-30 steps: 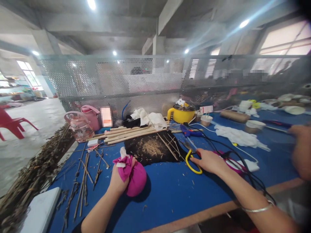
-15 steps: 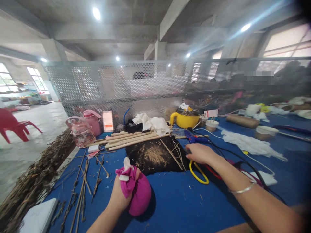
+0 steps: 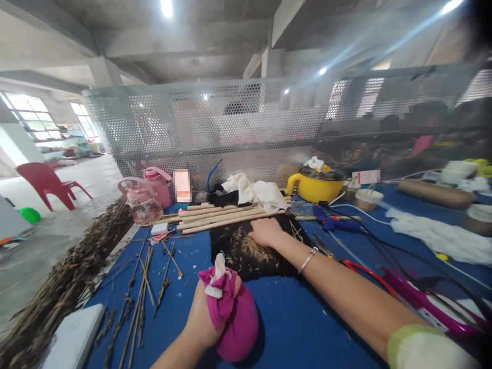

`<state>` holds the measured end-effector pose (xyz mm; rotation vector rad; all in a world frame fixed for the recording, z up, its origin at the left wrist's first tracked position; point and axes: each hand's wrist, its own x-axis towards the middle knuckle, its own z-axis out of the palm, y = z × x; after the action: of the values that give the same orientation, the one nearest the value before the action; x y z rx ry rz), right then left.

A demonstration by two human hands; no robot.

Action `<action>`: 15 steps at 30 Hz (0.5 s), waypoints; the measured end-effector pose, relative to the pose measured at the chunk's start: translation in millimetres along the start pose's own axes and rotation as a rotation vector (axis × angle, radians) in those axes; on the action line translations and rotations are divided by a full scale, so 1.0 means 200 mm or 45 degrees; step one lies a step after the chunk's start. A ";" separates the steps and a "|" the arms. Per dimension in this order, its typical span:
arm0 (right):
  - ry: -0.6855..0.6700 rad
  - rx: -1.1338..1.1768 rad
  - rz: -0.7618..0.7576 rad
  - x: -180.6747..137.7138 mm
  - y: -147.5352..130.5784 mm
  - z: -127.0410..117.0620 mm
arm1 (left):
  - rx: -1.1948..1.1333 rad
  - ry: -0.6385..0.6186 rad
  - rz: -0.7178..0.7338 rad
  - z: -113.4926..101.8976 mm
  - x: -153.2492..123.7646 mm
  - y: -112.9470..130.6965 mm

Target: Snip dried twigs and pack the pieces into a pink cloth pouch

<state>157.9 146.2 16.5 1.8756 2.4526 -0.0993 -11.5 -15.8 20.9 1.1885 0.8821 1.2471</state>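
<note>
surface: blue counter (image 3: 300, 323), littered with fine plant debris. landmark for all positions: black cloth (image 3: 284, 264), lying flat, carrying a spread of pale plant bits (image 3: 249, 256). room: concrete ceiling (image 3: 215, 56) with lit lamps; perforated metal screen (image 3: 192, 123) standing behind the cloth; red chair (image 3: 40, 179) on the grey floor (image 3: 103, 177), well left of the cloth.

magenta pouch (image 3: 242, 328): just in front of the cloth; contact with the counter not clear. left hand (image 3: 207, 310) grips it by the gathered neck, fingers drawn in tight, partly hidden by the folds. right hand (image 3: 267, 232) is over the cloth, at the plant bits; fingertips out of sight, so cannot tell whether its fingers are wide, narrow or holding anything.

obscured: right forearm covers the cloth's near right corner and part of a red-handled tool (image 3: 371, 271) to the right; tool type unclear. dark shapes behind and right of the cloth, past the screen, too blurred to identify. white slab (image 3: 75, 333), front left of the cloth, cut by the lower edge.

around: wooden rods (image 3: 226, 218) lie directly behind the cloth, white fabric (image 3: 269, 197) on them. yellow pot (image 3: 323, 189) behind right; blue glue gun (image 3: 336, 221) right, its black cable trailing further right. dried stems (image 3: 142, 287) left; pink bottle (image 3: 142, 200) behind left.
</note>
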 end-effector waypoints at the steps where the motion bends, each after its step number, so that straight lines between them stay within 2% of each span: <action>1: 0.025 0.019 -0.075 -0.01 -0.05 0.00 | 0.017 0.001 -0.007 0.01 0.00 0.02; 3: 0.082 0.098 -0.338 -0.01 -0.17 -0.01 | 0.052 0.008 -0.011 0.02 0.00 0.05; 5: 0.084 0.170 -0.494 0.01 -0.27 0.00 | 0.095 0.004 -0.008 0.02 0.00 0.07; 9: -0.026 0.193 -0.409 0.10 -0.38 0.01 | 0.108 -0.032 -0.014 0.02 -0.01 0.07; 15: -0.053 0.241 -0.360 0.15 -0.42 0.04 | -0.095 -0.104 -0.044 0.03 -0.01 0.04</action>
<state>68.6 151.8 7.2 1.5523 2.7480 -0.3909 -8.6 -19.6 28.7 1.1517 0.7862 1.1850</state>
